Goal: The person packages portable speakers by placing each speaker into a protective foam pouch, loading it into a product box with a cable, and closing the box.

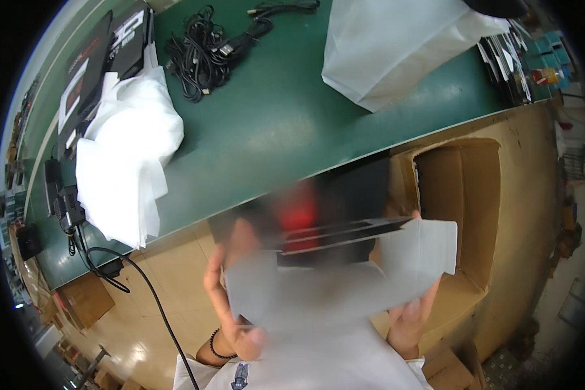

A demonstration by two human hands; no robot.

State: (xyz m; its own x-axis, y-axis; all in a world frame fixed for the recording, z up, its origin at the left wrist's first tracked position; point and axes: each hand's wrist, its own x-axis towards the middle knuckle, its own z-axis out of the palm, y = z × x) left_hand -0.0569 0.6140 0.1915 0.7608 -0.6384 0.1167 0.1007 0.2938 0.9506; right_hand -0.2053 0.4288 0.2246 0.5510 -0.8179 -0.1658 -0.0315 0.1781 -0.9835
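In front of my body I hold an open carton with a pale grey-white inside [409, 253] and a dark outer flap marked with red [299, 208]. My left hand [231, 312] is closed on its left end, a dark beaded bracelet at the wrist. My right hand [413, 309] grips the right end from below, its fingers partly hidden behind the cardboard. A hazy blur over the middle of the view hides what, if anything, lies inside the carton. The carton is off the table, just in front of its near edge.
On the green table [260, 123] lie tangled black cables [201, 55], white wrapping sheets [130, 143], dark printed boxes [88, 71] and a large white bag [396, 52]. Below right stands an open brown cardboard box [481, 208]. A black cord [146, 279] hangs down on the left.
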